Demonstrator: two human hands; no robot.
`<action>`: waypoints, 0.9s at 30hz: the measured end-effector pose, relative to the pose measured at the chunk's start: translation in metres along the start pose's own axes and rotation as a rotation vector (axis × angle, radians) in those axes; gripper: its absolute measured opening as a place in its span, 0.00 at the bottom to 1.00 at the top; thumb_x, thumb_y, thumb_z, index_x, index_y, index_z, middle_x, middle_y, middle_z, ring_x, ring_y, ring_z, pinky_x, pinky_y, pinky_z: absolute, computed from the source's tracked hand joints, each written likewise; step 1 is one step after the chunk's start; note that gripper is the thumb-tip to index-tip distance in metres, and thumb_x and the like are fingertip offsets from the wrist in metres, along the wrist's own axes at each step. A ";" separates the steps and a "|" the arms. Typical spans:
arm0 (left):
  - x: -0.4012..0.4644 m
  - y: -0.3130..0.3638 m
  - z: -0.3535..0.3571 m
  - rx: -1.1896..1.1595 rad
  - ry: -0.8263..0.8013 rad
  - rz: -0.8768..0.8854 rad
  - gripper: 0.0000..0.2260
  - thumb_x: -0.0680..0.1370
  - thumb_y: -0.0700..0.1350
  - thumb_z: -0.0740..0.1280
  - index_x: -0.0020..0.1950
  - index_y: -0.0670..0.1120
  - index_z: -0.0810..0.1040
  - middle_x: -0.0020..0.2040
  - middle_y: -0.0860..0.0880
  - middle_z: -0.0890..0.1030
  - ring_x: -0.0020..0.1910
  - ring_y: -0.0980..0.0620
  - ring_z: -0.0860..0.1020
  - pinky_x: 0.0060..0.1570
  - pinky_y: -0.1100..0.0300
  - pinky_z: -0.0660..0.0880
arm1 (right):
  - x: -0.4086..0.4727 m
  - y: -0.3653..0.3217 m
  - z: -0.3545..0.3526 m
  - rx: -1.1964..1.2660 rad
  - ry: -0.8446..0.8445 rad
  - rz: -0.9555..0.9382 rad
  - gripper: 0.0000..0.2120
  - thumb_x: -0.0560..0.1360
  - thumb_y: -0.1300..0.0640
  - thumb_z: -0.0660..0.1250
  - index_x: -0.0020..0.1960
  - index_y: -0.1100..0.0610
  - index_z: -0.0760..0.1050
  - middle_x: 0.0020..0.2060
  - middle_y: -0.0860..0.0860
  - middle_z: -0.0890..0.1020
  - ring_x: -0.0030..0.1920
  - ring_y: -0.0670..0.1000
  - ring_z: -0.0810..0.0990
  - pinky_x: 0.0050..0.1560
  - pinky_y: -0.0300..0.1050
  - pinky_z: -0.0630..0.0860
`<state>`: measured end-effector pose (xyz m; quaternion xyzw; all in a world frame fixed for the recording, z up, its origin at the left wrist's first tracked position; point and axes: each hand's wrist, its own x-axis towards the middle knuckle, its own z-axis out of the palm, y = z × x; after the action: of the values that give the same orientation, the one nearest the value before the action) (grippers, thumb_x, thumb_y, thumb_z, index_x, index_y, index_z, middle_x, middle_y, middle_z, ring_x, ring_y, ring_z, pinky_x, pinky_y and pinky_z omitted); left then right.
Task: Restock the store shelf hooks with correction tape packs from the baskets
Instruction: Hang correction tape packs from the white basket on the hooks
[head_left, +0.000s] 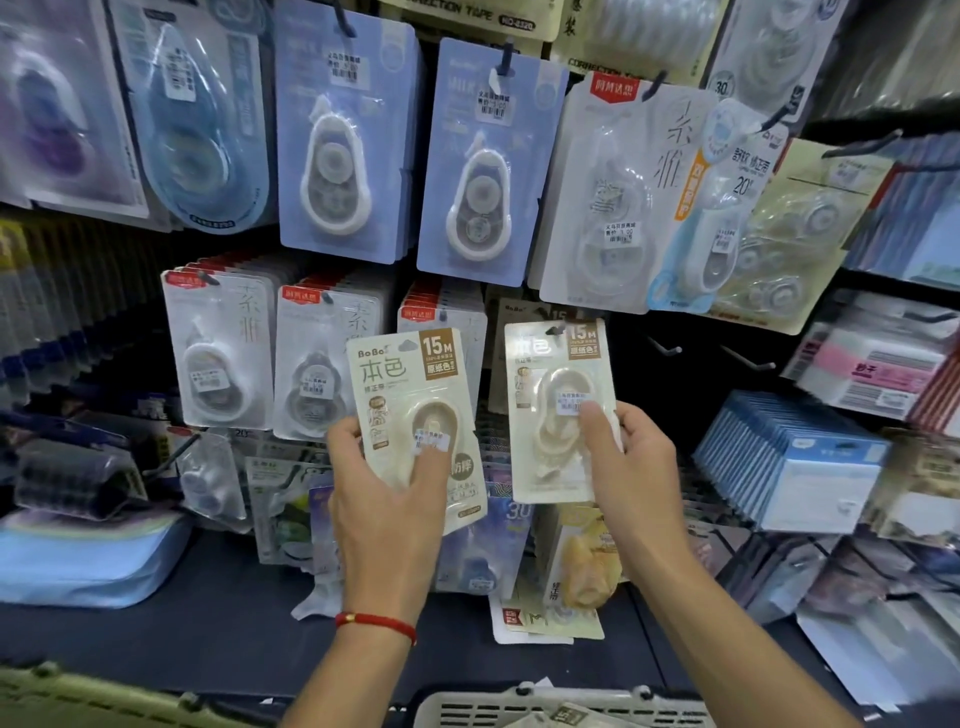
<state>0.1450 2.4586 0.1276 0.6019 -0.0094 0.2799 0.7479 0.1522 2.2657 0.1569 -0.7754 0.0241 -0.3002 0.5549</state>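
Restocking partway: two beige packs in hand, one at its hook

The left hand (382, 499) has its fingers clamped on a beige 15M correction tape pack (415, 421), held free in front of the shelf. The right hand (631, 457) grips a matching pack (558, 410), its hang hole at a hook (556, 328); whether it is seated I cannot tell. Two bare hooks (753, 358) further right await stock, and the near basket (561, 709) seems to hold more.
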 end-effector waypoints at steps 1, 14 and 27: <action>0.000 -0.001 0.000 0.007 -0.014 0.000 0.16 0.72 0.50 0.72 0.54 0.62 0.70 0.52 0.68 0.82 0.44 0.65 0.84 0.33 0.61 0.82 | 0.002 0.001 0.002 -0.098 -0.031 0.028 0.13 0.83 0.39 0.63 0.57 0.46 0.79 0.45 0.38 0.84 0.45 0.41 0.81 0.46 0.47 0.78; -0.013 -0.002 0.020 -0.133 -0.460 -0.159 0.25 0.76 0.44 0.77 0.70 0.60 0.75 0.55 0.54 0.87 0.55 0.55 0.85 0.50 0.60 0.83 | -0.020 0.001 0.002 0.202 -0.220 0.058 0.11 0.80 0.55 0.73 0.61 0.50 0.77 0.51 0.47 0.88 0.50 0.48 0.88 0.44 0.38 0.82; -0.011 -0.002 0.022 -0.175 -0.470 -0.213 0.26 0.76 0.27 0.71 0.66 0.54 0.79 0.47 0.46 0.88 0.45 0.51 0.84 0.50 0.60 0.82 | -0.010 -0.003 -0.005 0.288 -0.065 0.043 0.17 0.77 0.46 0.72 0.64 0.50 0.80 0.52 0.52 0.88 0.52 0.54 0.89 0.49 0.56 0.85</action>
<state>0.1434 2.4335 0.1284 0.5812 -0.1436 0.0503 0.7994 0.1404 2.2669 0.1560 -0.6966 -0.0207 -0.2633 0.6671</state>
